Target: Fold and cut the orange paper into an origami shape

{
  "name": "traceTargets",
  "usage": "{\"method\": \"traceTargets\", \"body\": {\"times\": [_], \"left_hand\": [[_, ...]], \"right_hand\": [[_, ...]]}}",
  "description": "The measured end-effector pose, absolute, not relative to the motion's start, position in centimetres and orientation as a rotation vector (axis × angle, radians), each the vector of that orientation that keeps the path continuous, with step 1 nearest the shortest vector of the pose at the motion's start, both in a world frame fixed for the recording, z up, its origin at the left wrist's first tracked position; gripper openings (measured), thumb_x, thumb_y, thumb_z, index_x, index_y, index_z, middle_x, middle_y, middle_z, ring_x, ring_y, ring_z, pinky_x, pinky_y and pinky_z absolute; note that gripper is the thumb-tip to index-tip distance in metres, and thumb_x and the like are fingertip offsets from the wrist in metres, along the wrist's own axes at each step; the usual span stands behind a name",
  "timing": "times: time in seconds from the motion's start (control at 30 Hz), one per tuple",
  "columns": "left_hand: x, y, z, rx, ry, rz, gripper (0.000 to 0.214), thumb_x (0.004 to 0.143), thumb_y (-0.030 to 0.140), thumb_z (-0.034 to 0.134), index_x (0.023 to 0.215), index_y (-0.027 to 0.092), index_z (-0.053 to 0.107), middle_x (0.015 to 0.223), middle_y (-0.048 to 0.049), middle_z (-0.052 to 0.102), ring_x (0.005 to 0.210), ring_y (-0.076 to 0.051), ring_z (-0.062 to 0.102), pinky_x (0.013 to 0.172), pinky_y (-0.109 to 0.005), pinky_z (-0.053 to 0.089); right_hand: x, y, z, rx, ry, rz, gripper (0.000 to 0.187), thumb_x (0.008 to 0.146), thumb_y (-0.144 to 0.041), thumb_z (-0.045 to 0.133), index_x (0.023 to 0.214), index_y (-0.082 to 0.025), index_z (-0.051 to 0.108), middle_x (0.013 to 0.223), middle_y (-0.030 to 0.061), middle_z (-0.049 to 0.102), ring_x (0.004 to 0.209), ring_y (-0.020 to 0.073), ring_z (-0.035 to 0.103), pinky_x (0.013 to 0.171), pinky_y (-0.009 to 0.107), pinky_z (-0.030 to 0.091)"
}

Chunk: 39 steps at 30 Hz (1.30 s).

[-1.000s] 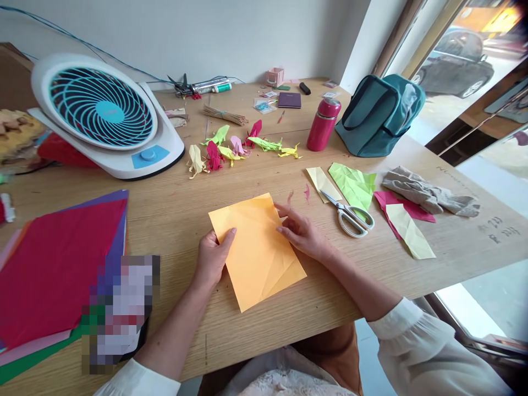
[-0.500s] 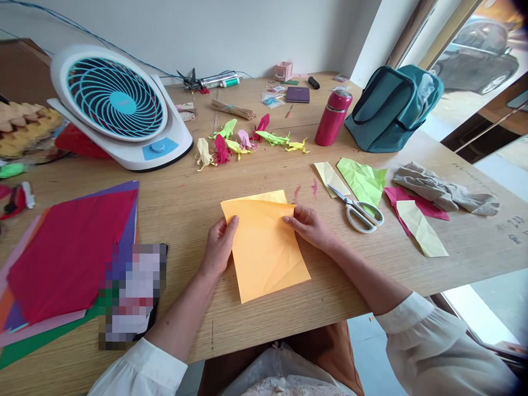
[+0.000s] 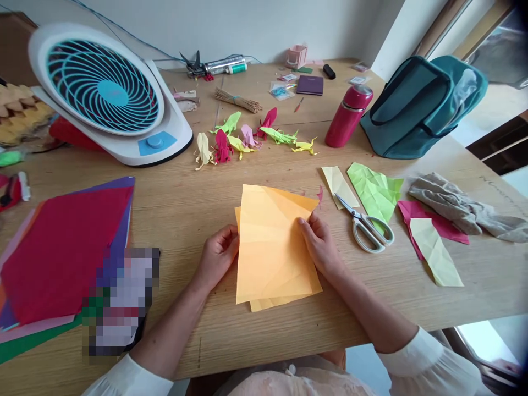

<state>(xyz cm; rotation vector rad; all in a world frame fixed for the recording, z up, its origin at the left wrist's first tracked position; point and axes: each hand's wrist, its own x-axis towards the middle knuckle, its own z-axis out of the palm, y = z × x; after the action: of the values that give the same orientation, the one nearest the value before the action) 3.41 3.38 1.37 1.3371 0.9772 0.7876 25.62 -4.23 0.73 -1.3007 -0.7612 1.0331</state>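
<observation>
An orange sheet of paper (image 3: 272, 247) lies on the wooden table (image 3: 185, 198) in front of me, with one layer lifted and tilted over the layer beneath. My left hand (image 3: 216, 257) pinches its left edge, fingers curled. My right hand (image 3: 324, 247) grips the right edge, thumb on top. Creases run across the sheet.
White-handled scissors (image 3: 368, 228) lie just right of my right hand, among yellow, green (image 3: 375, 190) and pink paper scraps. Several small folded paper figures (image 3: 247, 140), a red flask (image 3: 348, 116), a teal bag (image 3: 421, 104), a desk fan (image 3: 103, 96) and a stack of coloured sheets (image 3: 61, 253) surround the work spot.
The far edge of the orange sheet rose from the table and now one layer stands turned over the other. Both hands shifted from resting on it to gripping its side edges.
</observation>
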Motion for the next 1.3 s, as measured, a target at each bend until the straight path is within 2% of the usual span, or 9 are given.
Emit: {"method": "traceTargets", "body": {"times": [0.2,0.37,0.53,0.8,0.97,1.13,1.3], "left_hand": [[3.6,3.6,1.1,1.340,1.066,0.840,0.024,0.084,0.042,0.073,0.080,0.018,0.069,0.072,0.0010,0.064,0.067,-0.013,0.056,0.061,-0.023,0.045],[2.9,3.9,0.6,1.447,1.187,0.948,0.033,0.089,0.049,0.062,0.076,0.019,0.060,0.068,0.0022,0.056,0.061,-0.012,0.047,0.056,-0.022,0.040],[2.3,4.6,0.1,1.569,1.175,1.021,0.035,0.089,0.046,0.062,0.069,0.020,0.050,0.064,0.0041,0.043,0.061,-0.011,0.039,0.056,-0.022,0.034],[2.5,5.2,-0.6,1.720,1.118,1.043,0.039,0.090,0.046,0.059,0.064,0.021,0.042,0.061,0.0047,0.036,0.059,-0.011,0.033,0.054,-0.023,0.029],[2.6,5.4,-0.7,1.759,1.118,1.056,0.038,0.090,0.044,0.059,0.064,0.021,0.042,0.060,0.0053,0.034,0.059,-0.011,0.031,0.054,-0.024,0.026],[2.7,5.4,-0.2,1.769,1.102,1.075,0.040,0.089,0.040,0.060,0.062,0.021,0.038,0.059,0.0054,0.032,0.058,-0.011,0.029,0.055,-0.025,0.023],[2.7,5.8,-0.4,1.728,1.075,1.042,0.039,0.088,0.041,0.060,0.061,0.021,0.040,0.058,0.0053,0.032,0.058,-0.011,0.031,0.054,-0.024,0.025]], "right_hand": [[25.1,-4.4,0.5,-1.361,-0.792,1.047,0.035,0.089,-0.059,0.066,0.089,-0.026,0.057,0.082,0.0009,0.064,0.076,0.0201,0.059,0.066,0.031,0.049],[26.0,-3.9,0.3,-1.270,-0.745,0.919,0.030,0.089,-0.055,0.066,0.093,-0.026,0.058,0.092,0.0023,0.067,0.083,0.0213,0.062,0.074,0.034,0.053],[30.0,-2.9,0.4,-1.276,-0.703,0.478,0.031,0.084,-0.054,0.067,0.093,-0.025,0.058,0.097,0.0038,0.069,0.084,0.0213,0.065,0.079,0.038,0.055],[37.0,-2.5,-0.6,-1.414,-0.672,0.024,0.028,0.089,-0.052,0.058,0.086,-0.025,0.052,0.086,0.0029,0.065,0.079,0.0205,0.064,0.075,0.038,0.054],[38.8,-2.0,-1.7,-1.547,-0.645,-0.054,0.022,0.092,-0.047,0.051,0.089,-0.025,0.051,0.091,0.0039,0.066,0.085,0.0209,0.065,0.077,0.038,0.055],[39.1,-1.7,-1.9,-1.617,-0.657,-0.082,0.025,0.095,-0.047,0.046,0.100,-0.024,0.054,0.097,0.0057,0.066,0.093,0.0223,0.066,0.080,0.041,0.056],[39.3,-2.0,-1.8,-1.659,-0.678,-0.085,0.023,0.095,-0.035,0.041,0.108,-0.021,0.053,0.104,0.0097,0.067,0.096,0.0227,0.068,0.083,0.041,0.056]]}}
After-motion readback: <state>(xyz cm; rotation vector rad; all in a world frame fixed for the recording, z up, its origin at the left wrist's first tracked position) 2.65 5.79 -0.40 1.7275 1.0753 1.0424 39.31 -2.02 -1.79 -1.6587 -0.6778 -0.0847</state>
